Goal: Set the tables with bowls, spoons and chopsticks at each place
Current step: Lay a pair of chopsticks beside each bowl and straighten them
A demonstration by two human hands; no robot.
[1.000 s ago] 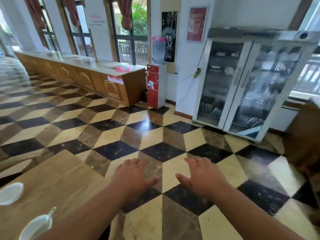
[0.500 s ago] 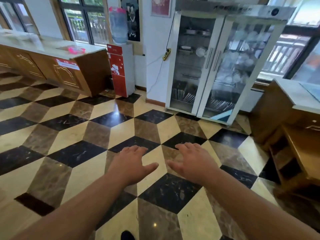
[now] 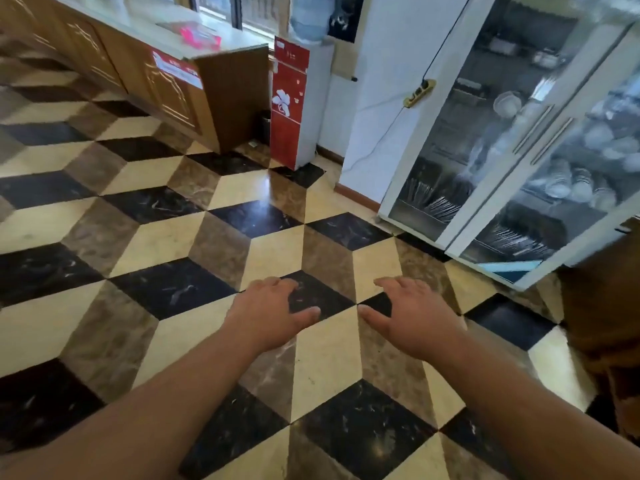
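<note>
Both my hands are stretched out in front of me over the tiled floor, palms down, holding nothing. My left hand (image 3: 270,313) and my right hand (image 3: 412,317) hang side by side with fingers relaxed. A white glass-door cabinet (image 3: 519,140) stands at the upper right. Behind its glass I see stacked white bowls (image 3: 568,181) on the right side and rows of chopsticks or cutlery (image 3: 436,202) on the lower shelves. Both doors look closed, with their metal handles (image 3: 543,133) at the middle.
A red and white water dispenser (image 3: 291,105) stands left of the cabinet against the wall. A long wooden counter (image 3: 166,77) runs along the upper left. Dark wooden furniture (image 3: 609,306) juts in at the right edge. The chequered floor (image 3: 173,237) spreads between them.
The view has swung right and moved closer to the glass cabinet. The wooden table with its bowls has dropped out of view. My hands stay empty and outstretched.
</note>
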